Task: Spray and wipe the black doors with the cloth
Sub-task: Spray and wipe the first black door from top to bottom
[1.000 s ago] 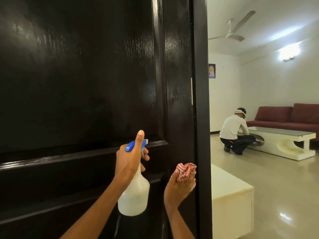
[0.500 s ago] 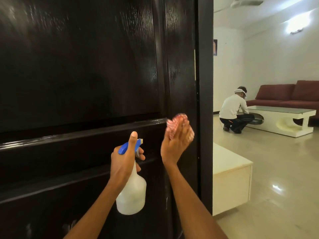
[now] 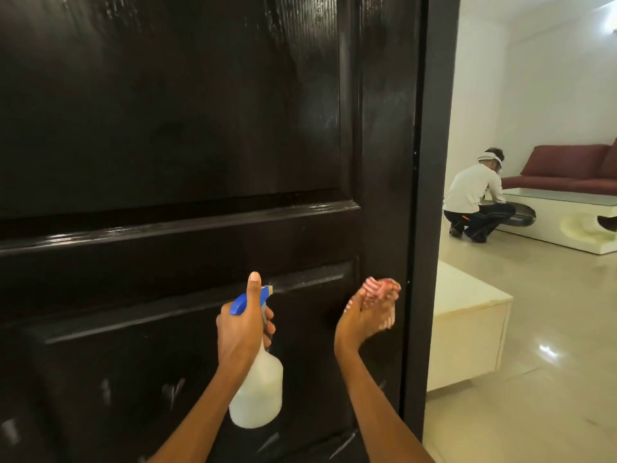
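1. Since half a second ago the right hand (image 3: pixel 365 314) has dropped lower, level with the spray bottle (image 3: pixel 256 389).
2. It clutches the red-striped cloth (image 3: pixel 380 289) near the black door (image 3: pixel 167 128) edge.
3. The left hand (image 3: pixel 242 329) grips the bottle neck, nozzle facing the door.

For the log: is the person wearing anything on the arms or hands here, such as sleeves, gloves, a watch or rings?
Nothing visible. Both forearms are bare up to the bottom edge of the picture, with no sleeves or cuffs showing. The left hand and right hand have no gloves, and no watch, band or ring shows on the sides facing the camera.
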